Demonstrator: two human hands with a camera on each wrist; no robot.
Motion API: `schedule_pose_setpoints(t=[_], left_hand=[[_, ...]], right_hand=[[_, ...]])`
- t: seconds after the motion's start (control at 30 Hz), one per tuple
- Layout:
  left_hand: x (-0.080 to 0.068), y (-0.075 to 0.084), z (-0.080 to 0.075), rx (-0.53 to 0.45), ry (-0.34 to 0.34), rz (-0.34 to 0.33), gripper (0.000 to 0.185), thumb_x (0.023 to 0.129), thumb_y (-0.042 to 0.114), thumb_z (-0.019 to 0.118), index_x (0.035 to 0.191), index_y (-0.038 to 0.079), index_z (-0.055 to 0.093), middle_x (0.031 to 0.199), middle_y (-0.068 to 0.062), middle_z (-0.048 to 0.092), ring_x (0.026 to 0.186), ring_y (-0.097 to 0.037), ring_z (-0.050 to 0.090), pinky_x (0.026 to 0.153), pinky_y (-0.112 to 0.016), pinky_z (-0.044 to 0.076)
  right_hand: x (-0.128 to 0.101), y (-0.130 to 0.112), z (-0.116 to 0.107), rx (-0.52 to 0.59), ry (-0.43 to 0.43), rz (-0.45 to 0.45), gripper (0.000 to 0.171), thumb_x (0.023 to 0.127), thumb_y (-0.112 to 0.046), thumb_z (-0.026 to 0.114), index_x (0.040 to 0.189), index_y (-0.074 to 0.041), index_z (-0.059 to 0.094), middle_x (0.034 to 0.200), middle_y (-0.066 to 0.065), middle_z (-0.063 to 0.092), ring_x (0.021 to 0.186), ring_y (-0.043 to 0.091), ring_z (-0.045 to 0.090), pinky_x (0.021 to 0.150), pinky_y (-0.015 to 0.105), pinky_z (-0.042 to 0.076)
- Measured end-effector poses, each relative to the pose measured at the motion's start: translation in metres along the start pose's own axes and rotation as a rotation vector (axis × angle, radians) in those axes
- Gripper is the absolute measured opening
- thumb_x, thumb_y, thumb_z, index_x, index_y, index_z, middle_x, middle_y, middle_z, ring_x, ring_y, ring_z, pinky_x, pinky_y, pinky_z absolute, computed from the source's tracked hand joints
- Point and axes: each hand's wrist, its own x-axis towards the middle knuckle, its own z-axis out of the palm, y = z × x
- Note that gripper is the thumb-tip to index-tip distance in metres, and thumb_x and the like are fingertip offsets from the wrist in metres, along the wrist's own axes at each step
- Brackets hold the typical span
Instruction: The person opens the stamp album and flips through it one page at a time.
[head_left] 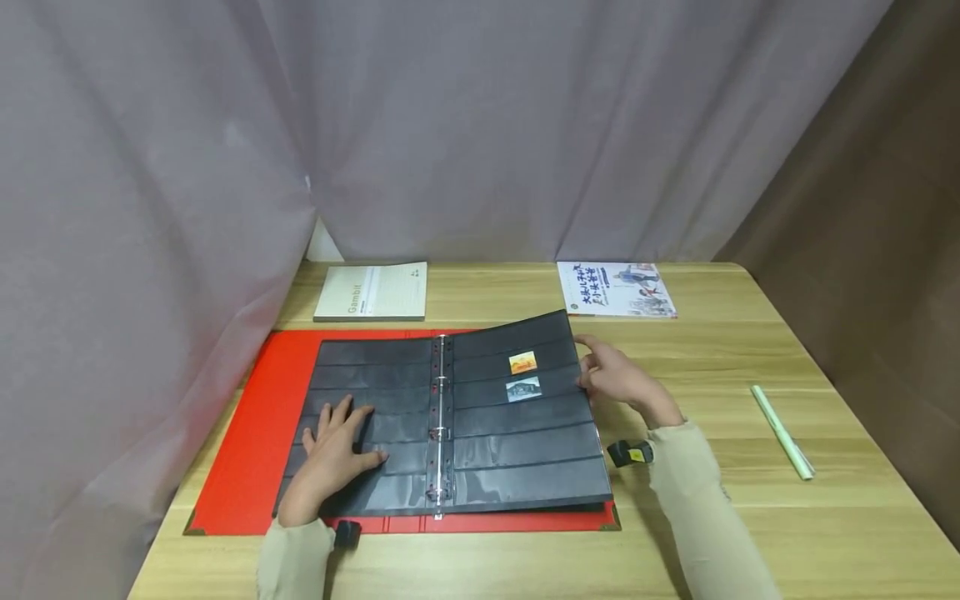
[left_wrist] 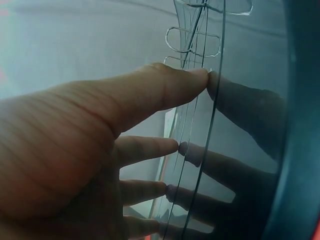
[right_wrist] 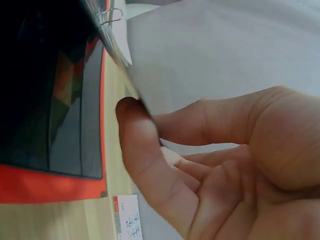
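Currently: red ring binder (head_left: 247, 450) lies open flat on the wooden table (head_left: 750, 517), near edge, left of centre. It holds black stock pages with clear horizontal pocket strips, clipped on metal rings (head_left: 438, 433) down the spine.

Contents: only two stamps visible, both on the right-hand page (head_left: 525, 433). Orange stamp (head_left: 522, 362) sits in the second strip from the top, grey stamp (head_left: 522, 388) in the strip just below it. Other strips on both pages look bare. Left-hand page (head_left: 375, 367) shows nothing in its pockets.

Left hand (head_left: 335, 454): flat, fingers spread, pressing on the left-hand page. Left wrist view confirms fingertips (left_wrist: 197, 80) touching the glossy pocket film, reflections visible.

Right hand (head_left: 618, 379): at the outer edge of the right-hand page, thumb and fingers pinching that edge. The page is lifted there, tilted up off the stack beneath. Right wrist view shows the thumb (right_wrist: 137, 145) against the page edge, red cover below.

Elsewhere on table: cream booklet (head_left: 372, 292) at the far edge behind the binder, illustrated booklet (head_left: 617, 289) far edge to the right, pale green pen (head_left: 782, 432) well apart on the right side.
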Motion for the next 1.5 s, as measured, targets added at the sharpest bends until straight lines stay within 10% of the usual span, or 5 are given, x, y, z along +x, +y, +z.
schedule_pose_setpoints(t=[0.7, 1.5], left_hand=[[0.002, -0.001, -0.002, -0.006, -0.001, 0.005, 0.077, 0.083, 0.021, 0.083, 0.148, 0.003, 0.047, 0.162, -0.031, 0.017, 0.146, -0.058, 0.001, 0.104, -0.081, -0.002], [0.000, 0.001, 0.000, 0.001, 0.010, 0.006, 0.076, 0.083, 0.021, 0.084, 0.147, 0.002, 0.048, 0.161, -0.032, 0.018, 0.145, -0.059, 0.002, 0.104, -0.081, -0.001]], right_hand=[[-0.007, -0.044, -0.007, 0.065, 0.022, -0.072, 0.074, 0.088, 0.018, 0.045, 0.155, 0.010, 0.016, 0.085, 0.013, 0.051, 0.073, 0.018, 0.057, 0.056, 0.030, 0.055], [-0.007, -0.099, -0.005, -0.099, 0.021, -0.112, 0.071, 0.090, 0.015, 0.051, 0.155, 0.008, 0.023, 0.082, 0.011, 0.050, 0.067, 0.021, 0.059, 0.062, 0.034, 0.058]])
